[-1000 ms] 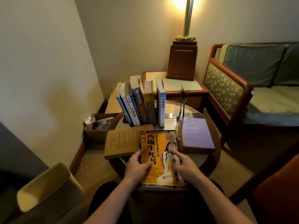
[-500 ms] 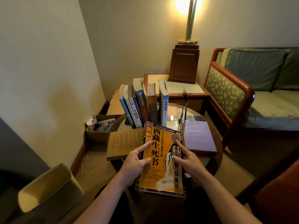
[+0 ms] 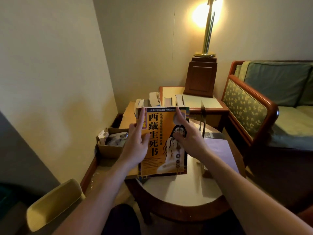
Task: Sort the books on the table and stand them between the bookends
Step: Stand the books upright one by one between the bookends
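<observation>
Our left hand (image 3: 135, 146) and right hand (image 3: 191, 143) are bare, and so are both forearms (image 3: 101, 192) as far as we see them; dark trousers (image 3: 122, 219) cover our lap.

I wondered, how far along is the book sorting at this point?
Done: several books stand in a row beside the bookend. In hand: the left hand and right hand hold the orange book upright. Left: slot it in, then the purple book lying flat.
</observation>
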Demonstrator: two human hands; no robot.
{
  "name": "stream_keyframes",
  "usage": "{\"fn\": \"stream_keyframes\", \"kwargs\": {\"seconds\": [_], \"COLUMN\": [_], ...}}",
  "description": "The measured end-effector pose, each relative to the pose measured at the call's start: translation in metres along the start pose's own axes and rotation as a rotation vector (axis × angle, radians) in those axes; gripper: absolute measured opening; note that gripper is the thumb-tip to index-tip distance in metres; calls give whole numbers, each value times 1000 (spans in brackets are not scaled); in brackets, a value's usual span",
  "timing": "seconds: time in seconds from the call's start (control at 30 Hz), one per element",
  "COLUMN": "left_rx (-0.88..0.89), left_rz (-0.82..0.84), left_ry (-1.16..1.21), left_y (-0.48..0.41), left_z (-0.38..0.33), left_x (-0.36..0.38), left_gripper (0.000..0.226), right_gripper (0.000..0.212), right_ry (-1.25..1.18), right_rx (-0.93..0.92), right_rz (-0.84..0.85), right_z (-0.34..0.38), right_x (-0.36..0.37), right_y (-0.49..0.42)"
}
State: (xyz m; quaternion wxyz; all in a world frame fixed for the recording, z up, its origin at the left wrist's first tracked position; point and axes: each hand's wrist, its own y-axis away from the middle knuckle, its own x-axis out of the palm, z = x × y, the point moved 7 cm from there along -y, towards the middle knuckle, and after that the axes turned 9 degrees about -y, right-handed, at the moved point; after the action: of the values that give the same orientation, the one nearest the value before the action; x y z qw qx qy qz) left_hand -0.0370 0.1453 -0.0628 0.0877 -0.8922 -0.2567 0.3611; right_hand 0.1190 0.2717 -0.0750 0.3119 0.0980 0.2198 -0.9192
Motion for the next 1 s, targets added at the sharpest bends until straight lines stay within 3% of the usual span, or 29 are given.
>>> {"fn": "stream_keyframes", "kwargs": {"seconds": [0.13,0.23,0.4,0.53,0.63,0.8,0.9,1.0], "left_rx": [48,84,39,-113,-185,-351,-349,-216], "left_rz": [-205,-339,-389,-249,-118,132,261,369], "left_ry": [-176,-221,-161,44,220,529,659,577], "left_y": [-14,-11,2,-4,-6,6,16,27], "left_z": [-3,3,16,18,19,12,6,-11], "left_x": [-31,-43,-45,-29,-11,25,50,77], "left_gripper": [80,49,39,31,34,25,28,35], "right_gripper": [94,94,97,68,58,55,57,59], "right_ry": [196,334,313,115,64,-326,-346,-235], "right_rx": [-169,-229,-160,25,118,328,356,389], "right_rz": [19,-5,-34,-111,-106,-92,-85,-68], "right_z": [20,24,3,3,12,11,16,10], "right_x": [17,33,45,39,45,44,32,19], "right_y": [-29,-37,-30,-24,-16,3,14,25]}}
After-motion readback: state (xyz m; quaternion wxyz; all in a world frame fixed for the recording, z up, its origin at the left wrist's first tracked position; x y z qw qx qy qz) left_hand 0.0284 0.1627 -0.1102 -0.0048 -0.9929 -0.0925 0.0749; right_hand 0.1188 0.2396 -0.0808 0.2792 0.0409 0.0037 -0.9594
